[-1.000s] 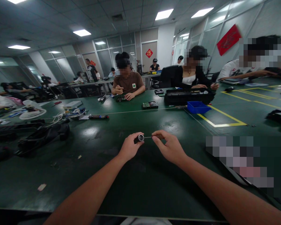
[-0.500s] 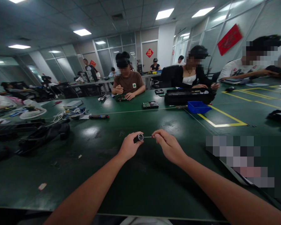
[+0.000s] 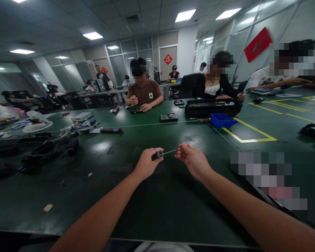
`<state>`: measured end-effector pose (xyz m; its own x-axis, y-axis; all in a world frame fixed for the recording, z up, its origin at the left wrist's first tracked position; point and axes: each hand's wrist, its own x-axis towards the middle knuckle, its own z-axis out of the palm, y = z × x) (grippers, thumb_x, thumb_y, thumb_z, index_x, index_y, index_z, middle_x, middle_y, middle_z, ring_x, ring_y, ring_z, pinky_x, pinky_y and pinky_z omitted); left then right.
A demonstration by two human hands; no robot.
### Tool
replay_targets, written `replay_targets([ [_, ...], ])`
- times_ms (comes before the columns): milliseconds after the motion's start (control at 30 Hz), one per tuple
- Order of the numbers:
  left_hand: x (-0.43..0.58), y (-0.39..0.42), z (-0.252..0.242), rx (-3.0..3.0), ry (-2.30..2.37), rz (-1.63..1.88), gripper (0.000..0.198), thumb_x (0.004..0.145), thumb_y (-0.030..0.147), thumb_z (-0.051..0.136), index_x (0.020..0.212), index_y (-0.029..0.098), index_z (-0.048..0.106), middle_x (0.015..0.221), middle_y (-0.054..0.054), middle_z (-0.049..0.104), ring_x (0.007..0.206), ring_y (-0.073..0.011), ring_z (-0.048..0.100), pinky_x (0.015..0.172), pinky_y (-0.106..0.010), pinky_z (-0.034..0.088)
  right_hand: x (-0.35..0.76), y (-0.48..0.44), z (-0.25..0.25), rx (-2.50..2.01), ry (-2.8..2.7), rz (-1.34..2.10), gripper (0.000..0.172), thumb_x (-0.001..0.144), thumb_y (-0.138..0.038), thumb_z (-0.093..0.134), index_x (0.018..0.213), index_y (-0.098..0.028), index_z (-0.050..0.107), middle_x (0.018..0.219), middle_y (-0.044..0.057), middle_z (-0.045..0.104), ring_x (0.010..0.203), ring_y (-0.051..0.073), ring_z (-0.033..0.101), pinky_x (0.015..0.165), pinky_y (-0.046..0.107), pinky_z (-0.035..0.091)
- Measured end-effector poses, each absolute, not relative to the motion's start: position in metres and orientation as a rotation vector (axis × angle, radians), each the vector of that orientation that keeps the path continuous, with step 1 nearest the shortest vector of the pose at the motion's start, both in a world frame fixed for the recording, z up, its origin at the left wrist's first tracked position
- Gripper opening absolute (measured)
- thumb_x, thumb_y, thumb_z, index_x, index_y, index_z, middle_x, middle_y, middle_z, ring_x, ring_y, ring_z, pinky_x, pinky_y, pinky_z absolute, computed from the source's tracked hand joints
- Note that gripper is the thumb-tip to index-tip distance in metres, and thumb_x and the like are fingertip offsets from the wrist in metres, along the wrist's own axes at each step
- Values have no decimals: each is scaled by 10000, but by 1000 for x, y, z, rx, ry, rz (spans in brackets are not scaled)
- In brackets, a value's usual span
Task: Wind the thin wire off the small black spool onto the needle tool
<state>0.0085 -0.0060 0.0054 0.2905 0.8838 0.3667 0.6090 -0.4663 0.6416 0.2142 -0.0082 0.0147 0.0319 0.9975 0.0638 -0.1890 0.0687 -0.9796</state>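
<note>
My left hand [image 3: 146, 163] is closed on a small round part [image 3: 160, 154], which has a silvery ring-shaped rim and a hollow-looking front. Thumb and fingers pinch it from the left, a little above the green table [image 3: 147, 217]. In my right hand [image 3: 195, 159] is a thin screwdriver [image 3: 170, 151]; a bit of red shows at its handle, while the fingers cover the rest. The metal shaft points left, its tip at the right edge of the round part. Whether the tip is in contact I cannot tell.
Across the table a person in a brown shirt [image 3: 145, 94] works on a small device. Nearby are a circuit-board device [image 3: 169, 117], a blue bin [image 3: 222, 120] and a long black housing [image 3: 212, 109]. A dark tool [image 3: 111, 130] and black parts [image 3: 51, 150] lie left.
My right hand has turned and shifted slightly right, its fingers more curled on the screwdriver. The shaft now slants up to the right. The round part has moved slightly right.
</note>
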Motion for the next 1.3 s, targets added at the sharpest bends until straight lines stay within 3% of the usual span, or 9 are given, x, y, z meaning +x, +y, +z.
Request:
replay_targets([
  [67, 9, -6, 6, 2195, 1358, 994, 346, 824, 159, 684, 1154, 261, 665, 1144, -37, 695, 1087, -236, 600, 1013, -431, 414, 215, -5, 12, -1028, -1043, 1269, 274, 875, -478, 557, 825, -210, 581, 697, 52, 625, 631, 196, 619, 728, 424, 582],
  [200, 9, -5, 6, 2191, 1389, 976, 350, 826, 168, 686, 1162, 261, 662, 1133, -36, 696, 1070, -236, 599, 993, -420, 419, 214, -7, 12, -1031, -1093, 1088, 300, 838, -505, 612, 863, -206, 602, 796, 54, 650, 711, 188, 628, 721, 381, 574],
  [633, 10, -6, 6, 2182, 1402, 953, 373, 821, 188, 706, 1185, 257, 663, 1174, -40, 697, 1091, -243, 601, 990, -408, 420, 212, -20, 25, -1118, -1400, 800, 306, 902, -484, 551, 924, -187, 621, 809, 54, 695, 735, 185, 656, 706, 333, 519],
  [867, 9, -6, 5, 2205, 1442, 958, 368, 826, 198, 710, 1187, 254, 666, 1181, -52, 701, 1082, -254, 605, 995, -435, 416, 215, -31, 36, -1322, -1613, 539, 369, 855, -554, 615, 716, -212, 624, 561, 0, 625, 499, 152, 561, 497, 277, 399],
  [1167, 8, -5, 3, 2188, 1455, 946, 370, 820, 198, 715, 1184, 251, 674, 1177, -49, 702, 1091, -252, 605, 988, -423, 424, 214, -31, 32, -1212, -1800, 465, 198, 929, -374, 530, 954, -215, 645, 784, 33, 707, 711, 196, 661, 654, 323, 481],
  [1300, 6, -3, 2, 2163, 1468, 960, 380, 817, 188, 711, 1190, 249, 671, 1196, -53, 696, 1098, -250, 608, 1004, -427, 423, 212, -32, 33, -1194, -1818, 506, 188, 934, -315, 479, 964, -220, 638, 843, 38, 713, 770, 197, 665, 697, 327, 483],
])
